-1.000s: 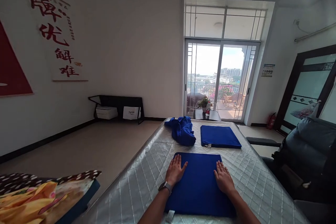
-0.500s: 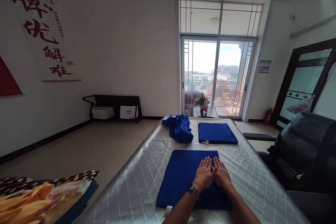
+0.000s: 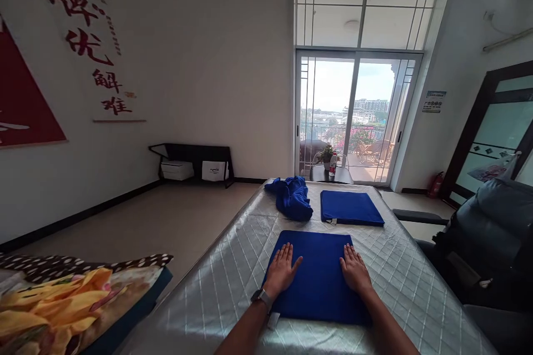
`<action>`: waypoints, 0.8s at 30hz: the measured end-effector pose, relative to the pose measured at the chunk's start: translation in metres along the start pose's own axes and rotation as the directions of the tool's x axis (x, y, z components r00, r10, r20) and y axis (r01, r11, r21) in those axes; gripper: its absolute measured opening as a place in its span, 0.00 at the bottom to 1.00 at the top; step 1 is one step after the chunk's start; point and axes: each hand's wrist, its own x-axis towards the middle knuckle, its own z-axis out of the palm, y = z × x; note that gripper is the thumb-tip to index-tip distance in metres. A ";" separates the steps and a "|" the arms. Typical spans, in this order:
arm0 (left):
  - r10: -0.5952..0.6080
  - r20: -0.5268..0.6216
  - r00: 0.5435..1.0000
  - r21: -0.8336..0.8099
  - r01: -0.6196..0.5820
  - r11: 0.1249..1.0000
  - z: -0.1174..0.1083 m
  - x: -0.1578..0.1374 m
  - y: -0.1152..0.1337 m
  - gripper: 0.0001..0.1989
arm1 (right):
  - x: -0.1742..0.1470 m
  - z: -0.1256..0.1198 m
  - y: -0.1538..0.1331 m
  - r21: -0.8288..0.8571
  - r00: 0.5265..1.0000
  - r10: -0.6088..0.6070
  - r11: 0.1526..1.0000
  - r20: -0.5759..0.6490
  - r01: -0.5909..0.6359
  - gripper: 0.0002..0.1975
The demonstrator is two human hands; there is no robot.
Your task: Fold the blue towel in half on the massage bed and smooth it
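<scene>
A flat, folded blue cloth [image 3: 318,277] lies in front of me on the silvery quilted table cover [image 3: 216,288], with a white tag at its near left corner. My left hand [image 3: 282,270], a watch on its wrist, rests flat on the cloth's left side, fingers stretched and thumb apart. On the right edge of the same cloth lies my right hand [image 3: 355,269], also flat with fingers extended. Neither hand grips anything. Beyond them sit a neatly folded blue stack [image 3: 352,207] and, to its left, a crumpled blue cloth [image 3: 293,199].
A dark chair with a bag [image 3: 487,238] stands close on the right. Yellow and patterned fabric [image 3: 70,305] lies at lower left. At the table's far end are a small black table [image 3: 328,175], a bottle [image 3: 332,164] and a potted plant; glass doors stand behind.
My left hand has slid left across the cloth, from beside my right hand to the left edge. The right hand stays near the right edge. The view has turned slightly left.
</scene>
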 end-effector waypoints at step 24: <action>0.008 -0.072 0.997 0.025 -0.006 1.000 -0.007 -0.015 0.008 0.38 | -0.074 0.009 -0.010 0.035 1.000 -0.010 0.999 -0.027 0.011 0.35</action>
